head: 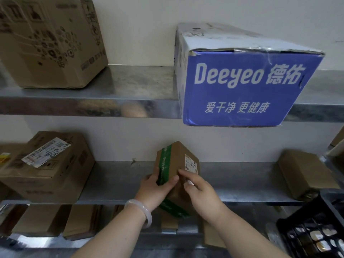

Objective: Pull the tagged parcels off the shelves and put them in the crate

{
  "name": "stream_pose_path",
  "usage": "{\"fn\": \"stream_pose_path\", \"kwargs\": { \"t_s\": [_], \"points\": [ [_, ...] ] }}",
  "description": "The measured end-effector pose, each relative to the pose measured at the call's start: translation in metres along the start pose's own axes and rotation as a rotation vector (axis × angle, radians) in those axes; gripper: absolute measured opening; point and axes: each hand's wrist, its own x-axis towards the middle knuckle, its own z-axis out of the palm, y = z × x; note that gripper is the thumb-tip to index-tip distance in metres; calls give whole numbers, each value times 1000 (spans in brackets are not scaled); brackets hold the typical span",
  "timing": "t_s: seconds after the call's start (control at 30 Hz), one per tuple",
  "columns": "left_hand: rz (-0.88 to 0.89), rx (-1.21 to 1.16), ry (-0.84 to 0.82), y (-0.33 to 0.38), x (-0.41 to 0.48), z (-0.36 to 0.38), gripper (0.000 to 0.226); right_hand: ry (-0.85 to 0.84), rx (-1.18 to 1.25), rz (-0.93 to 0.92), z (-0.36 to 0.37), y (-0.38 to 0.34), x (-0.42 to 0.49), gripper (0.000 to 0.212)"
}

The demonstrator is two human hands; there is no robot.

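blue deeyeo box upper right; printed brown carton upper left; white wall behind.

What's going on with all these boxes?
A person is holding a small brown parcel with green tape in both hands, at the front of the middle shelf. The left hand grips its taped side and the right hand holds its front, just below a white label. The parcel is tilted and not yet in the black crate, low on the right. A big blue box sits on the shelf above, and a labelled brown box sits to the left.
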Motion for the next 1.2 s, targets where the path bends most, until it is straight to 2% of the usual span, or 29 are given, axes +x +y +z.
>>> {"fn": "stream_pose_path", "kwargs": {
  "t_s": [0.07,0.2,0.27,0.4,0.5,0.67,0.73,0.9,1.03,1.2],
  "points": [
    [-28,-20,-15,1,2,-6,88,-37,-52,-10,2,0,1,41],
    [-95,-129,-29,-7,5,-17,65,-4,-102,42,-4,8,6,41],
    [-132,-206,-14,-12,4,-22,61,31,-134,112,-10,13,9,51],
    [-137,-288,21,-22,0,-30,56,-75,-203,226,-8,17,11,67],
    [-87,-234,4,-29,-3,-32,54,-123,-221,179,9,15,12,71],
    [-69,-193,78,-44,-5,-50,48,-153,-288,87,34,8,25,71],
    [-52,-162,79,-50,-4,-56,50,-163,-315,64,43,6,31,71],
    [4,-72,15,-57,4,-65,75,-146,-319,63,60,13,39,70],
    [32,9,-18,-56,14,-66,70,-101,-286,48,63,17,40,66],
    [172,409,122,-37,23,-50,91,59,-379,-46,52,10,32,58]
  ]
}}
